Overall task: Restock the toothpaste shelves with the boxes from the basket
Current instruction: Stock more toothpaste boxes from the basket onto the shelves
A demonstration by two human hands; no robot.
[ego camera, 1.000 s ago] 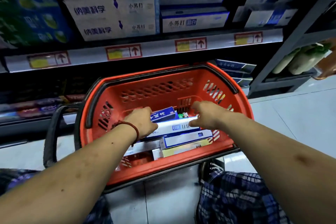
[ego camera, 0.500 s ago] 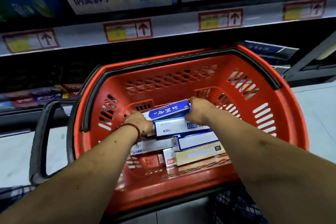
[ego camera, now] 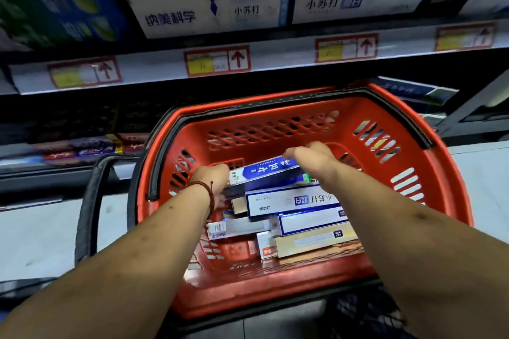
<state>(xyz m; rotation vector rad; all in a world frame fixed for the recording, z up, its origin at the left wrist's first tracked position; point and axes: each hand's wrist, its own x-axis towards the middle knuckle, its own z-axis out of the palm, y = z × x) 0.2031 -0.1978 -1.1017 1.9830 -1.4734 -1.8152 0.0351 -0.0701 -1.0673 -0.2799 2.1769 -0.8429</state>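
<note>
In the red basket [ego camera: 275,117], the 2 hands grip the top blue toothpaste box [ego camera: 264,172] between them, left hand [ego camera: 210,177] and right hand [ego camera: 312,158] on opposite ends (other boxes [ego camera: 305,221] stacked beneath).

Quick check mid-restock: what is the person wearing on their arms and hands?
The left forearm and right forearm are bare, with no sleeves in view. There are no gloves on the left hand or right hand. A red braided cord bracelet with a small dark bead circles the left wrist. The right wrist carries nothing.
</note>
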